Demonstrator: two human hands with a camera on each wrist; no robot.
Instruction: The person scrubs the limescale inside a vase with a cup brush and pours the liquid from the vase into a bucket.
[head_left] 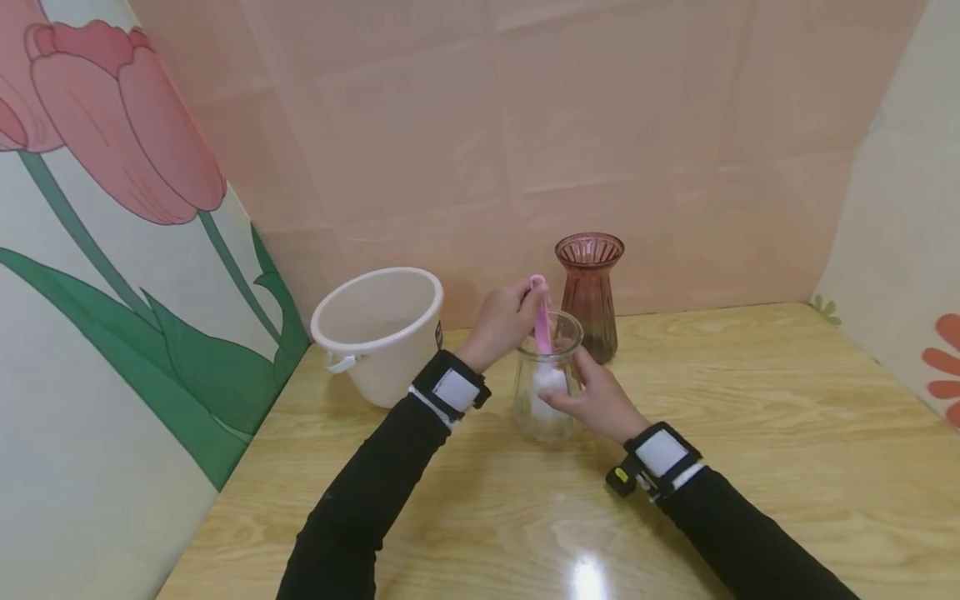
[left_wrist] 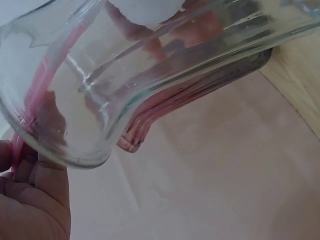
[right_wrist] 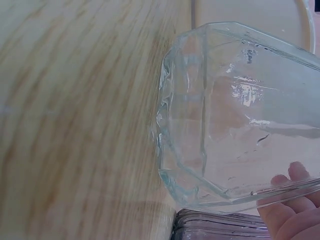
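On the pale wooden table, the right hand wraps the clear glass vase to steady it, while the left hand grips the pink-handled sponge brush pushed inside.

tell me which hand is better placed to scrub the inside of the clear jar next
Left, probably: the left hand already grips the pink brush that reaches into the jar, while the right hand steadies the jar.

You've got a white bucket at the back left of the wooden table, close to the tulip-print wall panel. A dark pink ribbed glass vase stands upright near the plain pink back wall. Right side panel shows an orange flower print.
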